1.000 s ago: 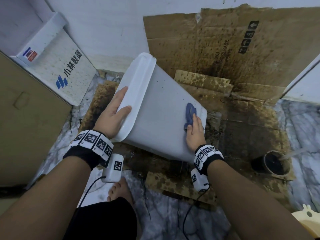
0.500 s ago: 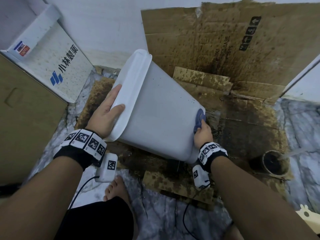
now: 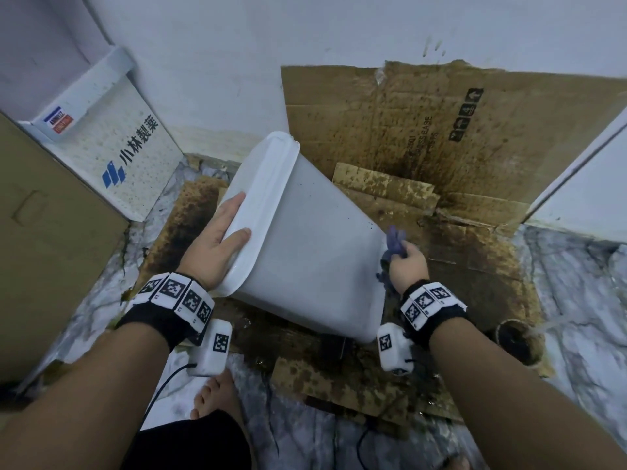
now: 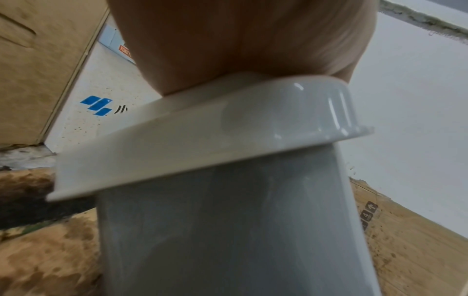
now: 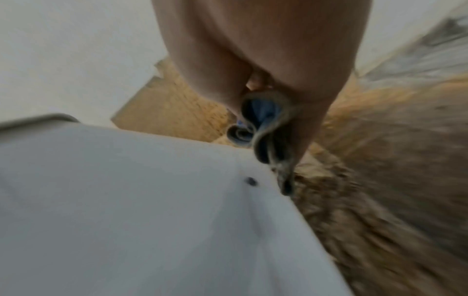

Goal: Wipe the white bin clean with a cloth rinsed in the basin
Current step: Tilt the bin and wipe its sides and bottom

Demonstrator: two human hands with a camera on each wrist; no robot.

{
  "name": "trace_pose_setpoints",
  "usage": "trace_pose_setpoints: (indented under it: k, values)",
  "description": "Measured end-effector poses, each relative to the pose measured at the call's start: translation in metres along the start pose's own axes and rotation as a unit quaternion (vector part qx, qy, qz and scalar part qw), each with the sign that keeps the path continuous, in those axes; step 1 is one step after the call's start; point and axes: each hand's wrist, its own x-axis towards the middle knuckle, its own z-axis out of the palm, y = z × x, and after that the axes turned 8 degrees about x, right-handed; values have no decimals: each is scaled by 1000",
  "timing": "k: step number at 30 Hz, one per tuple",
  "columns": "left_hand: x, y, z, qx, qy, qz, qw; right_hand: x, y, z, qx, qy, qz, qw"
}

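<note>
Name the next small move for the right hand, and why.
Probably bring the blue cloth back flat onto the white bin wall. The right hand grips it bunched beside the bottom edge, dark specks remain, and the left hand steadies the tilted bin.

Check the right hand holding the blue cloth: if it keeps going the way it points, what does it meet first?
Probably the stained cardboard leaning on the wall. The right hand with the blue cloth points past the white bin's bottom corner; depth unclear.

White box (image 3: 135,154): 小林製薬; cardboard (image 3: 424,130): "BASE"
</note>
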Motion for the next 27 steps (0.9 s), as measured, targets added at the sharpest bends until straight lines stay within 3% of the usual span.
trace_pose_setpoints:
  k: [6, 11, 20, 27]
  values:
    - [1, 0, 1, 1, -3, 12, 1000, -28, -82, 87, 78, -93, -147, 982]
    - [2, -1, 1, 18, -2, 26, 1000, -40, -103, 132, -14, -137, -198, 970]
    - [5, -13, -3, -40, -5, 2, 999, -3, -110, 144, -111, -165, -244, 949]
    - [2, -23, -4, -77, 0, -19, 997, 27, -90, 137, -87, -176, -289, 937]
